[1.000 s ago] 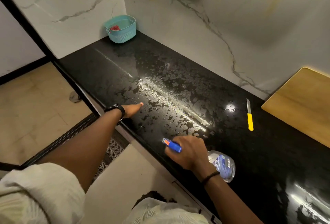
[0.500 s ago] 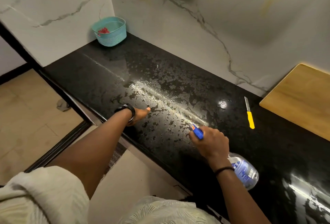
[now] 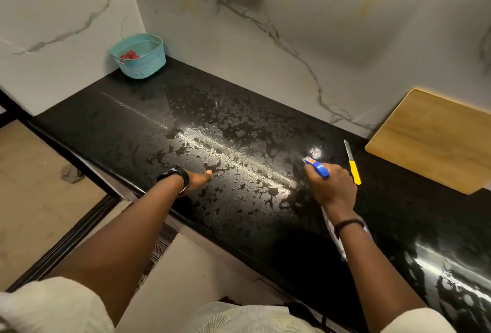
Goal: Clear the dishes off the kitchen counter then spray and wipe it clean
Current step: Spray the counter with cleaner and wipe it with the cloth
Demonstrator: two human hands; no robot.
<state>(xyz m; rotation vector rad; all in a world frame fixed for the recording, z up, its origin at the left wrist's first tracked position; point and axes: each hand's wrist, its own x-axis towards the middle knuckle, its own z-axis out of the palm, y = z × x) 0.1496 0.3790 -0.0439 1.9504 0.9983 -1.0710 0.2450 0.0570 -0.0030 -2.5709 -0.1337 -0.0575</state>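
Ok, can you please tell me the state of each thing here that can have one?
counter, wet with spray droplets, not yet wiped.
spray bottle, gripped, nozzle aimed over the counter.
right hand, grips the spray bottle.
left hand, rests on the counter, fingers straight.
knife, lying flat, untouched.
basket, upright, something red inside.

Black glossy counter, wet patches mid (beaded); clear spray bottle w/ blue nozzle, tilted over it.

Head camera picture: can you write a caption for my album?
Right hand aims a spray bottle at the wet black counter, left hand resting on it, yellow knife nearby.
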